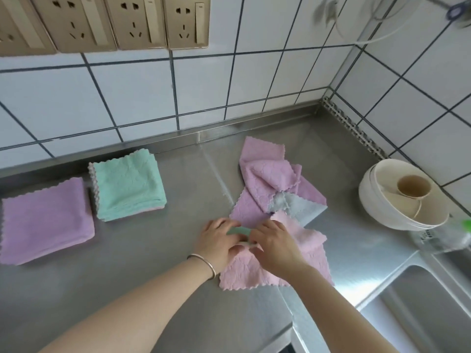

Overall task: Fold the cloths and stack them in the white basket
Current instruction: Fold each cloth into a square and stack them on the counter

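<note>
Bright, even daylight; soft glare on the steel counter (158, 250); wide-angle edges bend.

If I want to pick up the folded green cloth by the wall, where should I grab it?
Probably best at the near right edge of the folded green cloth. The folded layers look stacked there, so one pinch from the front, thumb on top and fingers slid underneath, could catch them all. The left side sits close to the folded purple cloth, leaving less room. Both hands are busy with the pink cloth.
</note>
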Demonstrator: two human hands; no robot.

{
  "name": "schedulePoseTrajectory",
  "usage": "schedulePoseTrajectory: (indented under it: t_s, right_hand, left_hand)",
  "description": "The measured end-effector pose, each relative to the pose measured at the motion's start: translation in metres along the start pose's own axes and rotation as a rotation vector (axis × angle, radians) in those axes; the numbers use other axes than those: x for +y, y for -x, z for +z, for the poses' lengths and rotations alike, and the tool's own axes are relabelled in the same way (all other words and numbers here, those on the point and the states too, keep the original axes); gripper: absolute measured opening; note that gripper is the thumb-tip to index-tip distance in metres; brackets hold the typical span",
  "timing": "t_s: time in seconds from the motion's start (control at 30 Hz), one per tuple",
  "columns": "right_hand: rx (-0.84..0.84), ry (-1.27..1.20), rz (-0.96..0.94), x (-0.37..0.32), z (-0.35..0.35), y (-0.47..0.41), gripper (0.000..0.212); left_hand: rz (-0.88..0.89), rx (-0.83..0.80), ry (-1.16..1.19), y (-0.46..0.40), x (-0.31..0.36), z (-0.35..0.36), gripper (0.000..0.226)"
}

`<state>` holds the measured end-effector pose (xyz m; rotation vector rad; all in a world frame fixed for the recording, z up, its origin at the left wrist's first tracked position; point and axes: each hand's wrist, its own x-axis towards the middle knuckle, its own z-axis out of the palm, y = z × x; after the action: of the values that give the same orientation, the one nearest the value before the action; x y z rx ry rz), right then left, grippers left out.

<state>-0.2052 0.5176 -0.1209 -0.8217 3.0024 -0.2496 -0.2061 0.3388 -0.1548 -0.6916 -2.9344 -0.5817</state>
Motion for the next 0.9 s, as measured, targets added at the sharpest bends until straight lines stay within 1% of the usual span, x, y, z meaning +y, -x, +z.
schedulePoseTrajectory:
  t_s: [0.03, 0.1, 0.17, 0.23, 0.27, 0.3, 0.37, 0.43, 0.47, 0.53, 0.6, 0.63, 0.7, 0.77, 0.8, 0.83, 0.9]
  right_hand:
    - [0.046, -0.045, -0.018, 0.0, -0.009, 0.002, 0.015]
    - [0.103, -0.097, -0.021, 0.0, -0.033, 0.007, 0.009]
    - [0.107, -0.138, 0.007, 0.001, -0.062, 0.009, 0.013]
    - [0.066, -0.122, 0.037, 0.006, -0.095, 0.006, 0.016]
    - [0.021, -0.097, 0.06, 0.007, -0.111, 0.004, 0.016]
    - [-0.04, -0.097, 0.098, 0.006, -0.126, 0.001, 0.013]
    - [-0.135, -0.119, 0.18, 0.001, -0.148, -0.003, 0.009]
    - [-0.182, -0.028, 0.202, -0.008, -0.158, -0.013, 0.01]
    - [-0.189, 0.052, 0.179, -0.018, -0.159, -0.021, 0.012]
    - [-0.178, 0.172, 0.138, -0.043, -0.161, -0.038, 0.025]
    - [-0.132, 0.181, 0.074, -0.07, -0.166, -0.053, 0.037]
    - [-0.093, 0.166, 0.03, -0.085, -0.169, -0.057, 0.037]
    - [0.065, 0.091, -0.08, -0.112, -0.174, -0.062, 0.028]
    - [0.266, -0.026, -0.188, -0.124, -0.177, -0.061, 0.011]
    - [0.311, -0.115, -0.234, -0.13, -0.175, -0.058, 0.006]
    - [0.306, -0.239, -0.257, -0.135, -0.174, -0.054, 0.007]
    - [0.192, -0.584, -0.224, -0.147, -0.169, -0.042, 0.012]
  left_hand:
    - [0.012, -0.001, 0.044, -0.003, 0.004, -0.005, 0.025]
    - [-0.008, -0.04, 0.216, -0.002, 0.014, -0.021, 0.031]
    - [-0.082, -0.045, 0.37, 0.003, 0.019, -0.049, 0.032]
    - [-0.059, 0.059, 0.407, 0.012, 0.017, -0.079, 0.025]
    - [-0.034, 0.109, 0.397, 0.019, 0.014, -0.095, 0.027]
    - [-0.021, 0.144, 0.378, 0.027, 0.008, -0.112, 0.034]
    - [-0.063, 0.163, 0.374, 0.043, -0.006, -0.146, 0.053]
    - [-0.135, 0.162, 0.411, 0.056, -0.023, -0.174, 0.065]
    - [-0.18, 0.187, 0.394, 0.067, -0.032, -0.188, 0.068]
    - [-0.272, 0.237, 0.286, 0.087, -0.048, -0.218, 0.057]
    - [-0.369, 0.304, 0.192, 0.107, -0.065, -0.247, 0.033]
    - [-0.407, 0.337, 0.162, 0.119, -0.072, -0.26, 0.021]
    - [-0.463, 0.382, 0.142, 0.148, -0.08, -0.288, 0.006]
    - [-0.472, 0.418, 0.185, 0.174, -0.079, -0.307, 0.016]
    - [-0.487, 0.43, 0.223, 0.191, -0.076, -0.314, 0.019]
    - [-0.493, 0.431, 0.271, 0.207, -0.071, -0.318, 0.02]
    - [-0.524, 0.408, 0.353, 0.243, -0.064, -0.314, 0.028]
